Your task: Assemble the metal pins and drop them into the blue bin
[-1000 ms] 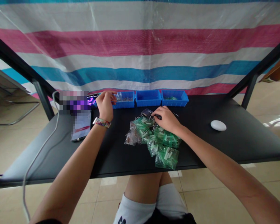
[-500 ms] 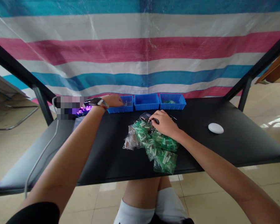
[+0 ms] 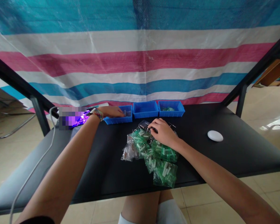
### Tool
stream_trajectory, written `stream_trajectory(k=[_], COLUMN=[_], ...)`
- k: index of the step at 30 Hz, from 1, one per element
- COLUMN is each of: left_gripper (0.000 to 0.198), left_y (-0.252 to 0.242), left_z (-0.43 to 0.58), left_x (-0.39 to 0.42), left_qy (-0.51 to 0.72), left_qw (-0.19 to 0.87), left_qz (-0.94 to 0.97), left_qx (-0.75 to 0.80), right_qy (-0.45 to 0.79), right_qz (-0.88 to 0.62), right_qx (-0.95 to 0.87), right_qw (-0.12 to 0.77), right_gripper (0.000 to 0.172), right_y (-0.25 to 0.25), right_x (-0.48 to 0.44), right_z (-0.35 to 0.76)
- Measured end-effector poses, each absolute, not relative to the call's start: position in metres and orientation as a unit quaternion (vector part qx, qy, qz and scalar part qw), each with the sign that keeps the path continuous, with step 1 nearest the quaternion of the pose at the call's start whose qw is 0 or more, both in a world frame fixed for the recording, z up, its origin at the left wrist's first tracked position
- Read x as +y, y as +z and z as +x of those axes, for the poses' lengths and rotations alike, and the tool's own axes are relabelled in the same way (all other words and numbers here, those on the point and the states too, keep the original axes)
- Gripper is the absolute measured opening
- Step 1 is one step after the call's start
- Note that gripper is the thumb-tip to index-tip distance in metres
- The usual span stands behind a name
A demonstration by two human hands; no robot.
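My left hand (image 3: pixel 112 111) reaches over the near edge of the left blue bin (image 3: pixel 116 120), fingers stretched down beside a small clear packet (image 3: pixel 127 113) inside it. Over the top of a heap of small plastic packets, my right hand (image 3: pixel 162 130) has its fingers curled, with something dark at the fingertips that I cannot make out. Green-tinted packets (image 3: pixel 165 174) with white sticks in them make up most of the heap. At its left lie clear packets (image 3: pixel 130 151) with brownish pieces. Thin dark pins or nails show near my right fingers.
A middle blue bin (image 3: pixel 146 115) and a right blue bin (image 3: pixel 172 114) with greenish packets stand in the same row. A white oval object (image 3: pixel 215 136) lies at the right of the black table (image 3: pixel 102 168). A lit phone-like screen (image 3: pixel 80 119) and a pale cable (image 3: pixel 37 165) are at the left.
The view has tilted up, so everything sits lower in the picture. My left hand's fingers have straightened and dipped further into the left bin. My right hand stays on the heap.
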State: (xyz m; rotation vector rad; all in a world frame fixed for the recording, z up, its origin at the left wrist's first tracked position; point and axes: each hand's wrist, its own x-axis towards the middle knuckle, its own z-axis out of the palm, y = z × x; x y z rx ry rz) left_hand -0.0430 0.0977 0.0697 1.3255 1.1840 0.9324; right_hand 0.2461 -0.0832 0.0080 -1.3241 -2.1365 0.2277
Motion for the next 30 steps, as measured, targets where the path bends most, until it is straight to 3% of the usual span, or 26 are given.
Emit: stream_trajectory(k=[3,10,21,25,30], left_gripper=[0.021,0.019,0.026,0.028,0.027], left_y=[0.080,0.088,0.082,0.078,0.079], left_z=[-0.041,-0.042,-0.050,-0.055,-0.058], left_x=[0.092,0.086,0.095,0.103,0.104], left_qy=[0.214,0.187,-0.033,-0.037,0.072], left_qw=[0.556,0.597,0.672,0.686,0.662], left_qz=[0.539,0.538,0.493,0.494,0.522], left_qx=[0.595,0.565,0.551,0.533,0.533], right_qy=[0.087,0.085,0.075,0.071,0.071], right_qz=[-0.500,-0.497,-0.496,-0.497,-0.499], right_qx=[-0.807,-0.810,-0.813,-0.814,-0.817], right_qw=[0.303,0.299,0.297,0.292,0.280], right_gripper=[0.023,0.023,0.022,0.023,0.021], right_y=[0.007,0.007,0.007,0.007,0.008], right_x=[-0.083,-0.082,-0.083,-0.082,-0.083], right_z=[0.246,0.246,0.246,0.247,0.246])
